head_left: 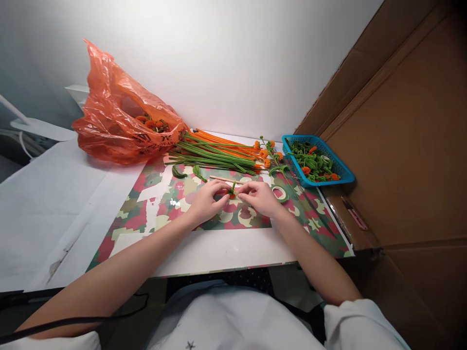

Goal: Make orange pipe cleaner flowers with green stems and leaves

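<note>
Thing in hand: a small orange-and-green pipe-cleaner flower [232, 193], held low over the patterned mat [153, 209] at the middle of the tabletop [219, 253], between the two hands.
Left hand: the left hand [206, 200] comes in from the left, knuckles up, fingers curled, its fingertips pinching the left side of the flower.
Right hand: the right hand [260, 197] mirrors it from the right, fingers bent, thumb and forefinger closed on the flower's right side; the two hands nearly touch at the fingertips.
Arms: both forearms are bare and stretch forward from the body, converging on the flower; the wrists sit low, close to the mat.
How it handles: judged by its look, the flower is very light, fuzzy and soft outside with a thin wire core, so it should bend easily and keep the bend; a hard squeeze would likely flatten the pile or kink it.
Where to hold: a fingertip pinch at the green base just under the orange head seems safest, sparing the head.
Just behind the hands: a thin wooden stick [224, 179] lies on the mat; a roll of green tape [279, 193] sits just beside the right hand.
Farther back: a bundle of green and orange pipe-cleaner stems [215, 153] lies across the mat, an orange plastic bag [120, 121] to its left, a blue basket [345, 172] of green and orange pieces to its right.
Right side: a cardboard wall [401, 136] stands along the tabletop edge.
</note>
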`<state>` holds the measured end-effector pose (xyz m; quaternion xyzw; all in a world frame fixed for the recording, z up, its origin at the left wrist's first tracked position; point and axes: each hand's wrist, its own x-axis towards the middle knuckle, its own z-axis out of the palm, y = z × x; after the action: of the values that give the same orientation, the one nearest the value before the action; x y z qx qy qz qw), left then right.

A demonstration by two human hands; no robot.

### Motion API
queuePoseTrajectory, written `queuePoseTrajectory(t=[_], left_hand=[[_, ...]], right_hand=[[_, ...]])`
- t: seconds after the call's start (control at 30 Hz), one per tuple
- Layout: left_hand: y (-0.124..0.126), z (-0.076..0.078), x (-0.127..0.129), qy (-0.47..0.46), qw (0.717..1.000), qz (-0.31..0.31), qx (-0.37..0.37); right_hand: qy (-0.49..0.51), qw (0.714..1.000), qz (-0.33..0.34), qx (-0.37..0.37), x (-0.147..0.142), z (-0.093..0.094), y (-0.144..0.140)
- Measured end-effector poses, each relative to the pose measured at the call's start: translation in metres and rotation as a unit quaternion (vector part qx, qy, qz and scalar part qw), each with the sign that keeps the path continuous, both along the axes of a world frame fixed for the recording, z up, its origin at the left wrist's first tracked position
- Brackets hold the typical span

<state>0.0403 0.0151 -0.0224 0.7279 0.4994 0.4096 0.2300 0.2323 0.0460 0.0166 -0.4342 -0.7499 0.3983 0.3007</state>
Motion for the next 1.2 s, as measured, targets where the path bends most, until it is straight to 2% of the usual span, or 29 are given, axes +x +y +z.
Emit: queuePoseTrajectory(t=[0.13, 0.37, 0.53, 0.73, 1.03, 1.2], left_hand=[[0.001, -0.002, 0.001, 0.000, 1.000, -0.007, 0.004], [0.005, -0.003, 0.003, 0.014, 0.999, 0.004, 0.028], [0.009, -0.003, 0.005, 0.013, 0.999, 0.026, 0.022], [0.012, -0.003, 0.006, 0.030, 0.999, 0.020, 0.022], [0.011, -0.005, 0.007, 0.075, 0.996, 0.022, 0.040], [0.006, -0.005, 0.007, 0.078, 0.996, 0.025, 0.045]], right_hand=[[-0.079, 0.994, -0.006, 0.073, -0.012, -0.006, 0.004], [-0.122, 0.989, -0.010, 0.088, -0.017, -0.013, 0.008], [-0.121, 0.988, -0.006, 0.096, -0.018, -0.017, 0.010], [-0.119, 0.986, 0.009, 0.114, -0.017, -0.017, 0.010], [-0.090, 0.988, -0.025, 0.125, -0.017, -0.034, 0.001], [-0.053, 0.991, -0.009, 0.126, -0.015, -0.028, -0.002]])
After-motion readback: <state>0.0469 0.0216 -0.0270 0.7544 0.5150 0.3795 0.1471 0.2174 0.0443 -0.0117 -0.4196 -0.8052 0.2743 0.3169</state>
